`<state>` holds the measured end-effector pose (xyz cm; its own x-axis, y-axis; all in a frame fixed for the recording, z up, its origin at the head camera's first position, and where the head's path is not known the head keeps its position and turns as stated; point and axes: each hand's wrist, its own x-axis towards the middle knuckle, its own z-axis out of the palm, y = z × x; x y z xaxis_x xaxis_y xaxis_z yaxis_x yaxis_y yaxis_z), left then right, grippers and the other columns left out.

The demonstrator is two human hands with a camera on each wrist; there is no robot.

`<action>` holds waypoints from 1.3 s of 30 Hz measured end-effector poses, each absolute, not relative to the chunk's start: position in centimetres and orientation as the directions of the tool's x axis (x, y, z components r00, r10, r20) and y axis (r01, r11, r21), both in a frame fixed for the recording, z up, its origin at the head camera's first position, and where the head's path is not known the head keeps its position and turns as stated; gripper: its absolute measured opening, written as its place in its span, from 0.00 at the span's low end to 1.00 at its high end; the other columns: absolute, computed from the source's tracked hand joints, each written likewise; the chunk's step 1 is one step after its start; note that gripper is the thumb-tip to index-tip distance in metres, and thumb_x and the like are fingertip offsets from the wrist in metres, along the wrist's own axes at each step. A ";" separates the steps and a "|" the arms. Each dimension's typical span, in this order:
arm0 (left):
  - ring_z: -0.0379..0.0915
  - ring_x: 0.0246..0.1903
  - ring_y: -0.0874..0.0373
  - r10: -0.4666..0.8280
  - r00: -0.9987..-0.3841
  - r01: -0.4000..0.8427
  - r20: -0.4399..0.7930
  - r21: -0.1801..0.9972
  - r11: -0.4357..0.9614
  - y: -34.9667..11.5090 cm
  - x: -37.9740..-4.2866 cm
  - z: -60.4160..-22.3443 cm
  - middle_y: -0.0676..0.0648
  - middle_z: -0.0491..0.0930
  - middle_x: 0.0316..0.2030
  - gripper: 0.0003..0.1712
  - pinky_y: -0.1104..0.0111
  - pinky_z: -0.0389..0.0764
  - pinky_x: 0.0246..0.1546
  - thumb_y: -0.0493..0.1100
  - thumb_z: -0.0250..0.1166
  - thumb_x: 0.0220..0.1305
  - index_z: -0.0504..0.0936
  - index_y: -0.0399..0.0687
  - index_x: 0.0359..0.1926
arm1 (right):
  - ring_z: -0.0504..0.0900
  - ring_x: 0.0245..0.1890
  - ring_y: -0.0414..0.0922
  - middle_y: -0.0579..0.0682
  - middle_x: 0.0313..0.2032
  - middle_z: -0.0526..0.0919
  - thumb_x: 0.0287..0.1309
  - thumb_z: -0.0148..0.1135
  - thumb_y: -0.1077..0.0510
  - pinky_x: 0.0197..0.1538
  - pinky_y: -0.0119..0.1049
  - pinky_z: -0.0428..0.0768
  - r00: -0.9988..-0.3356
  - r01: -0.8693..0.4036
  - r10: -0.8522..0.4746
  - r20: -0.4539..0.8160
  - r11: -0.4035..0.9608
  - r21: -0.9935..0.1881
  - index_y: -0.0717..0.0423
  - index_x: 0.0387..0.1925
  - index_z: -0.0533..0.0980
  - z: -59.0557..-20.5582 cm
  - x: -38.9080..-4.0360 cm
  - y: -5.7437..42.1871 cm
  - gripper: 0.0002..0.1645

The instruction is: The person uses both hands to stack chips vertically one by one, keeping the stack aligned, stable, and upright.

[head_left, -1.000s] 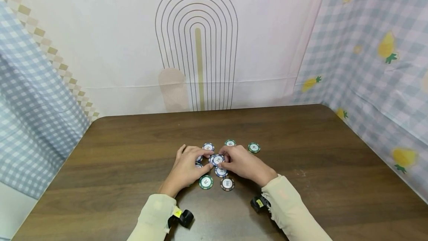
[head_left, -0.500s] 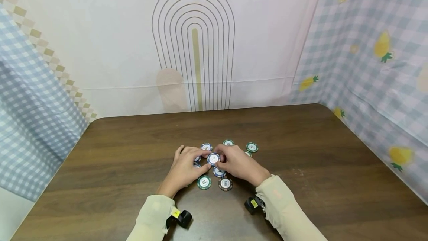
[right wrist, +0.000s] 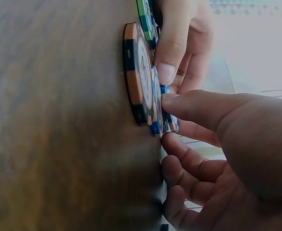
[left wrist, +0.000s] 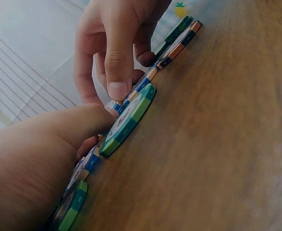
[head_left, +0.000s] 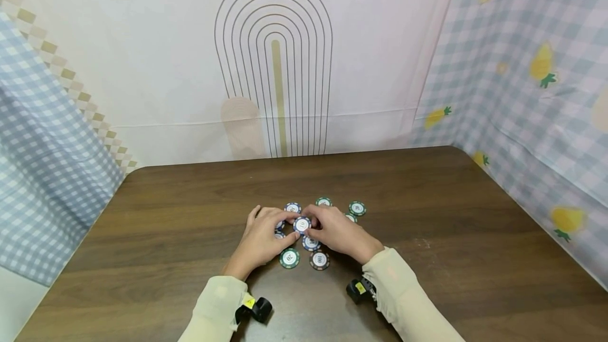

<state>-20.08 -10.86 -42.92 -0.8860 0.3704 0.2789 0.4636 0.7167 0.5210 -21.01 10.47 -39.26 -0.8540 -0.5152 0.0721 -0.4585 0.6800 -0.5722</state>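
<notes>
Chip (head_left: 302, 224) blue-edged, white-centred, pinched between both hands' fingertips.

The table (head_left: 190, 210) is showing dark, smooth wood grain with a soft sheen. The chips (head_left: 290, 258) are looking like hard plastic with matt striped rims. The backdrop (head_left: 142, 67) is hanging as creased, faintly glossy printed cloth.

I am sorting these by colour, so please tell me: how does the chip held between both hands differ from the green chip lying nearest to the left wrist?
The held chip has a blue-and-white rim; the green chip has a green-and-white rim. The held chip is pinched by the left hand and right hand; the green chip lies free, untouched. The held chip sits above other chips; the green chip lies flat on the table. Both are round with a white centre.
</notes>
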 end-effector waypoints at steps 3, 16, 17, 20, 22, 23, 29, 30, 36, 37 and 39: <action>0.74 0.61 0.48 0.372 -0.885 0.466 0.281 0.517 0.718 -10.9 -20.1 -42.9 0.53 0.86 0.52 0.21 0.37 0.45 0.77 0.52 0.74 0.65 0.88 0.58 0.58 | 0.73 0.31 0.40 0.45 0.33 0.77 0.68 0.69 0.63 0.36 0.35 0.75 -0.857 -0.452 -0.512 0.057 0.693 -0.561 0.57 0.57 0.81 -39.2 -21.0 10.4 0.17; 0.72 0.62 0.48 0.411 -0.876 0.483 0.254 0.460 0.745 -10.8 -20.2 -43.0 0.55 0.84 0.53 0.23 0.35 0.45 0.76 0.55 0.71 0.68 0.85 0.63 0.63 | 0.76 0.35 0.41 0.49 0.37 0.80 0.67 0.70 0.61 0.41 0.37 0.78 -0.846 -0.463 -0.532 0.030 0.704 -0.538 0.63 0.51 0.81 -38.6 -20.9 11.0 0.14; 0.71 0.63 0.48 0.419 -0.875 0.484 0.244 0.452 0.749 -10.8 -20.2 -43.0 0.55 0.84 0.53 0.24 0.35 0.44 0.76 0.56 0.70 0.69 0.85 0.64 0.64 | 0.76 0.36 0.41 0.49 0.38 0.80 0.67 0.70 0.60 0.41 0.37 0.78 -0.848 -0.458 -0.530 0.020 0.713 -0.530 0.63 0.50 0.80 -38.5 -20.8 11.0 0.14; 0.70 0.64 0.47 0.435 -0.873 0.488 0.222 0.430 0.759 -10.8 -20.2 -42.9 0.55 0.82 0.54 0.25 0.34 0.43 0.76 0.57 0.67 0.70 0.83 0.67 0.67 | 0.75 0.36 0.42 0.49 0.38 0.79 0.67 0.72 0.58 0.42 0.38 0.78 -0.851 -0.447 -0.525 -0.006 0.732 -0.514 0.61 0.47 0.80 -38.2 -20.6 11.0 0.13; 0.69 0.64 0.47 0.438 -0.873 0.487 0.215 0.428 0.761 -10.9 -20.2 -42.9 0.55 0.82 0.54 0.25 0.35 0.42 0.76 0.57 0.66 0.71 0.83 0.67 0.67 | 0.73 0.35 0.42 0.48 0.37 0.78 0.67 0.72 0.55 0.41 0.38 0.76 -0.856 -0.436 -0.517 -0.030 0.750 -0.497 0.59 0.45 0.79 -38.1 -20.4 11.0 0.14; 0.69 0.64 0.47 0.437 -0.873 0.487 0.215 0.429 0.761 -10.9 -20.2 -42.9 0.55 0.82 0.54 0.24 0.35 0.42 0.77 0.56 0.66 0.71 0.83 0.68 0.67 | 0.73 0.35 0.42 0.48 0.37 0.77 0.66 0.73 0.54 0.40 0.38 0.76 -0.857 -0.432 -0.514 -0.040 0.758 -0.488 0.58 0.44 0.79 -38.1 -20.3 10.9 0.14; 0.70 0.63 0.48 0.431 -0.875 0.483 0.219 0.444 0.754 -10.9 -20.1 -42.8 0.55 0.82 0.53 0.23 0.35 0.42 0.77 0.56 0.67 0.70 0.84 0.67 0.65 | 0.75 0.34 0.42 0.48 0.39 0.77 0.61 0.78 0.49 0.40 0.39 0.78 -0.856 -0.416 -0.506 -0.100 0.792 -0.446 0.56 0.42 0.78 -37.7 -19.7 10.7 0.20; 0.70 0.63 0.48 0.429 -0.877 0.481 0.219 0.448 0.754 -10.9 -20.1 -42.8 0.56 0.82 0.52 0.23 0.35 0.42 0.77 0.56 0.68 0.70 0.84 0.67 0.64 | 0.76 0.34 0.41 0.48 0.39 0.77 0.60 0.79 0.48 0.40 0.39 0.79 -0.856 -0.417 -0.507 -0.105 0.796 -0.439 0.56 0.43 0.79 -37.6 -19.7 10.6 0.21; 0.70 0.63 0.48 0.427 -0.877 0.479 0.220 0.456 0.750 -11.0 -20.0 -42.7 0.56 0.82 0.52 0.22 0.35 0.41 0.77 0.57 0.67 0.71 0.84 0.67 0.64 | 0.77 0.33 0.40 0.46 0.38 0.78 0.55 0.82 0.48 0.40 0.39 0.80 -0.858 -0.409 -0.496 -0.132 0.816 -0.408 0.55 0.44 0.79 -37.3 -19.8 10.4 0.24; 0.70 0.62 0.48 0.428 -0.876 0.482 0.222 0.455 0.749 -10.9 -20.1 -42.7 0.56 0.82 0.52 0.22 0.35 0.41 0.77 0.57 0.67 0.71 0.84 0.67 0.64 | 0.77 0.33 0.40 0.46 0.37 0.78 0.55 0.82 0.49 0.39 0.38 0.80 -0.858 -0.409 -0.496 -0.135 0.817 -0.408 0.55 0.43 0.79 -37.2 -19.7 10.4 0.23; 0.70 0.62 0.48 0.431 -0.874 0.485 0.224 0.452 0.748 -10.9 -20.1 -42.7 0.56 0.82 0.52 0.22 0.35 0.41 0.77 0.57 0.67 0.71 0.84 0.66 0.64 | 0.76 0.31 0.40 0.45 0.36 0.78 0.55 0.82 0.50 0.37 0.37 0.79 -0.853 -0.420 -0.505 -0.130 0.813 -0.404 0.55 0.41 0.78 -37.2 -19.6 10.3 0.22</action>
<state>-20.08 -10.92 -42.73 -0.8738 0.4313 0.2245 0.4855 0.7484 0.4519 -19.65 10.34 -37.17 -0.8530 -0.5055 -0.1301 -0.4199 0.8126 -0.4042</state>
